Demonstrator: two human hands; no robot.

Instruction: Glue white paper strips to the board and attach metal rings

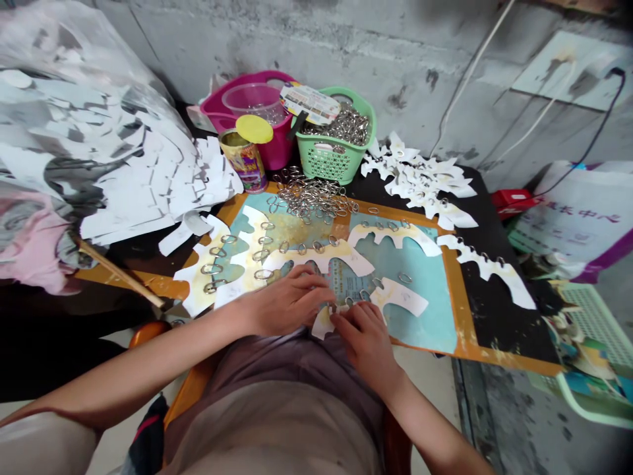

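A white scalloped paper strip (403, 298) with yellowish smears lies at the table's front edge, and part of it is hidden under my hands. My right hand (370, 340) is closed on this strip near its left end, with thumb and fingers pinching. Beside it, my left hand (291, 302) reaches in with bent fingers closed at the same end; what they grip is hidden. Small metal rings sit along the strip between the hands. Just beyond lies another scalloped strip (349, 257) with oval rings along its edge, and a loose ring (405, 278) rests to the right.
Several ringed strips lie around, including one at right (512, 280). A ring pile (316, 198) sits before a green basket (329, 161) of rings, a pink basket (277, 142) and a tin (246, 165). White strips heap at left (148, 178) and back right (420, 175). A stick (121, 274) juts out left.
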